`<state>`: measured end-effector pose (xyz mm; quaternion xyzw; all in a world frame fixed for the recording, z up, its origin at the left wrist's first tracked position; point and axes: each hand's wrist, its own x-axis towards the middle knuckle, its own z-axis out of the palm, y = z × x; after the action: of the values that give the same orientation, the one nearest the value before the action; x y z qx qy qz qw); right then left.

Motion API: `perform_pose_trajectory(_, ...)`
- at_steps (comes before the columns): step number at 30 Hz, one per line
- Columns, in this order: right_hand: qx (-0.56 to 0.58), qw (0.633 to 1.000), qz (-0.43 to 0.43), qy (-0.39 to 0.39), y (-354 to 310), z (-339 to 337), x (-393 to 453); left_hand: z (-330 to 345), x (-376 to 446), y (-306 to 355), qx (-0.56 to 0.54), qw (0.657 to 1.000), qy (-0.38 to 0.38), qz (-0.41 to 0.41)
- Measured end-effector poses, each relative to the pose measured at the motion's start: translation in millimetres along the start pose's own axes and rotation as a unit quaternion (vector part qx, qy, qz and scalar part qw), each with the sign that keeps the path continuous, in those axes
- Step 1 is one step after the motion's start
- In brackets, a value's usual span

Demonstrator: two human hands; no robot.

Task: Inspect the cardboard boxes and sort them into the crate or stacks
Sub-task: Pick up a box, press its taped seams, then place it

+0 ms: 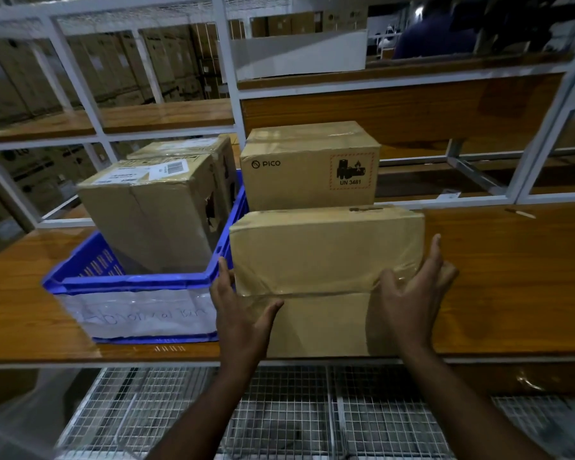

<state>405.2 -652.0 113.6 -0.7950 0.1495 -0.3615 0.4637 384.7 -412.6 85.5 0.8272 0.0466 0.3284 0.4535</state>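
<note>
Both hands are bracing the front box [326,254] on the wooden shelf [512,277], just right of the blue crate [130,283]: left hand [243,310] spread on its near-left corner, right hand [412,293] spread on its near-right corner.

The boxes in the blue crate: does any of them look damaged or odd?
Yes. The front box in the blue crate has a torn hole in its right side, near the upper edge, with ragged cardboard around it. The box between the left hand and right hand shows no tear.
</note>
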Motion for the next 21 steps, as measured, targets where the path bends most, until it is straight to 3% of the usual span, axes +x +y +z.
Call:
perform_pose_trajectory(5, -0.024, 0.998, 0.027, -0.056, 30.0, 2.1, -5.8, -0.4, -8.7, -26.6, 0.030, 0.998, -0.050, 0.027)
perform_pose_trajectory(9, -0.013, 0.998, 0.022, -0.052, 24.4, -0.3, -4.7, -3.2, -2.1, -16.2, 0.037, 0.998, -0.053, 0.022)
perform_pose_trajectory(12, -0.008, 0.999, -0.052, -0.010, 8.2, -1.7, -5.6, -2.6, 3.9, 4.7, 0.057, 0.994, 0.002, 0.094)
perform_pose_trajectory(15, -0.063, 0.978, -0.198, 0.009, -11.2, -1.5, 0.0, 1.7, 17.7, 33.6, 0.114, 0.968, 0.016, 0.224)
perform_pose_trajectory(18, -0.119, 0.946, -0.287, -0.089, -31.4, 6.6, 7.5, 11.8, 32.1, 56.4, 0.165, 0.946, -0.085, 0.265)
perform_pose_trajectory(21, -0.181, 0.926, -0.297, -0.144, -38.6, 17.1, 9.0, 18.7, 37.5, 62.6, 0.260, 0.919, -0.148, 0.255)
